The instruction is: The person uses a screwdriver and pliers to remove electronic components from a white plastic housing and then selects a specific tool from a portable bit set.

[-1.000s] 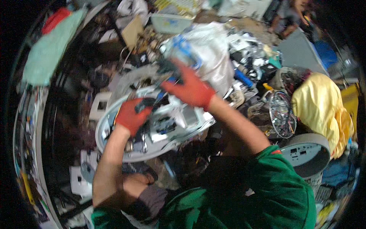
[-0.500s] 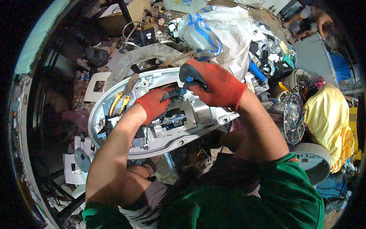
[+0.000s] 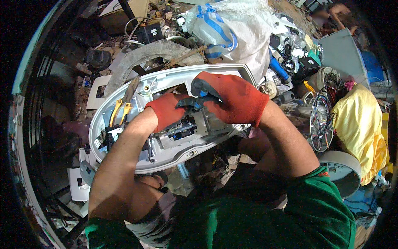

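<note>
Red gloves with dark grey fingers cover both my hands, which meet above a large light-grey oval housing [image 3: 170, 74]. My right hand [image 3: 236, 97] is closed, its thumb and fingers pinched round a small blue part [image 3: 203, 93] that they mostly hide. Beside it, my left hand [image 3: 166, 111] has its fingertips pressed together on something dark and small, touching or nearly touching the right fingers. Under the hands, the housing holds a metal plate with a dark mechanism [image 3: 182, 129]. Pliers with yellow handles [image 3: 117, 111] lie in its left part, near my left wrist.
A white sack with blue stripes [image 3: 253, 39] stands beyond the housing, beside mixed scrap [image 3: 290, 56]. To the right are tangled wires [image 3: 321, 120], a yellow sack [image 3: 354, 128] and a round grey casing [image 3: 350, 166]. Another person [image 3: 343, 16] shows at far right.
The right hand has come down closer to the left fingertips, and the blue part sits lower. The housing and pliers appear a little farther left, partly because the view has shifted.
</note>
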### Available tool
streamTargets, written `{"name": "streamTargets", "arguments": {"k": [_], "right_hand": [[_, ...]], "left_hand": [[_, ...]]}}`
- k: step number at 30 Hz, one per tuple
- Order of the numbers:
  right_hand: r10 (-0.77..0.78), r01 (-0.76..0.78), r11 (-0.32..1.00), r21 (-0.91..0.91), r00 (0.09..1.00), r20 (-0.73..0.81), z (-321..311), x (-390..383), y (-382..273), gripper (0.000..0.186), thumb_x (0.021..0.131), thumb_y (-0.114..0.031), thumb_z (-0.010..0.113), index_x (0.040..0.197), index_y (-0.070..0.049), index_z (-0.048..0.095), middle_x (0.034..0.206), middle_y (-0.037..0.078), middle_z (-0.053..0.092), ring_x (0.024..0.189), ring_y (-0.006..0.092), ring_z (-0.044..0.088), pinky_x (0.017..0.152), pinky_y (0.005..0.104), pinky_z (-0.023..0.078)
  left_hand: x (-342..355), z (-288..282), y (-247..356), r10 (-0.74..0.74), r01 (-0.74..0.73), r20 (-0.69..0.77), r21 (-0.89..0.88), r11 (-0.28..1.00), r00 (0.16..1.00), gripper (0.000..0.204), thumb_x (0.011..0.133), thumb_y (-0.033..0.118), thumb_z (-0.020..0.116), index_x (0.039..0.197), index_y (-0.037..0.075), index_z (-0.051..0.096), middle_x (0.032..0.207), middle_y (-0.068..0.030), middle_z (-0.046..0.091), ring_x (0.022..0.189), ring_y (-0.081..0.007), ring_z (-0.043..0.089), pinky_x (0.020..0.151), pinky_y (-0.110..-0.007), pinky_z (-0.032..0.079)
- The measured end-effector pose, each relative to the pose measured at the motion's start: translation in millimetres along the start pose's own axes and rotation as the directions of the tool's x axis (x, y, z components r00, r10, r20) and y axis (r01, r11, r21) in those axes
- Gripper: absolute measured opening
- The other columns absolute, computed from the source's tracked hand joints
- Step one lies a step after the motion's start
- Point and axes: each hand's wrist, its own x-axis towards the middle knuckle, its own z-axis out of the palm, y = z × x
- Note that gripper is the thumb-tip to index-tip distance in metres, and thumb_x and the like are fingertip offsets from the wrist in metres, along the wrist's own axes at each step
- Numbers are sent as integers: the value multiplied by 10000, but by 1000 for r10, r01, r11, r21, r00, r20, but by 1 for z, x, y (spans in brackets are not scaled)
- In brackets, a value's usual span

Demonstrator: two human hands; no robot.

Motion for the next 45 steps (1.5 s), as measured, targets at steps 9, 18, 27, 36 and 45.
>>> {"name": "streamTargets", "arguments": {"k": [9,18,27,36,45], "right_hand": [[-55,53,997,-50,997,-49,7,1,-3,406,810,-132,637,1159,-62,442,919,248,628,882,472,612,755,552,487],[-46,46,996,-80,999,4,9,6,-7,381,803,-132,635,1125,-53,447,943,230,618,885,461,616,752,537,498],[-104,101,988,-115,995,-14,8,6,-11,359,793,-127,627,1119,-62,493,959,209,633,882,431,638,748,513,521],[-37,42,952,-303,999,23,26,5,-51,375,809,-186,668,1135,-79,517,920,145,662,794,352,672,648,452,525],[9,-32,904,-427,998,-56,29,6,-53,216,848,-179,585,1036,-83,540,759,138,668,659,339,678,524,465,504]], "left_hand": [[-4,-3,-3,29,-30,-20,-69,997,999,428,826,127,573,1249,142,636,1181,-182,658,1100,-349,624,968,-385,490],[-5,-1,3,-33,31,-18,-78,996,999,436,807,132,559,1234,138,646,1207,-203,641,1112,-370,613,975,-400,488],[1,6,-7,-31,31,-8,-56,998,999,437,804,117,592,1238,109,638,1188,-181,660,1073,-319,639,934,-366,497],[0,11,-31,314,-326,-88,-194,925,945,339,833,41,615,1164,107,650,1024,-141,705,939,-249,669,849,-343,511],[-16,-28,-9,152,-141,21,-265,954,988,364,854,52,602,1212,97,647,1134,-138,704,1050,-209,652,938,-339,482]]}}
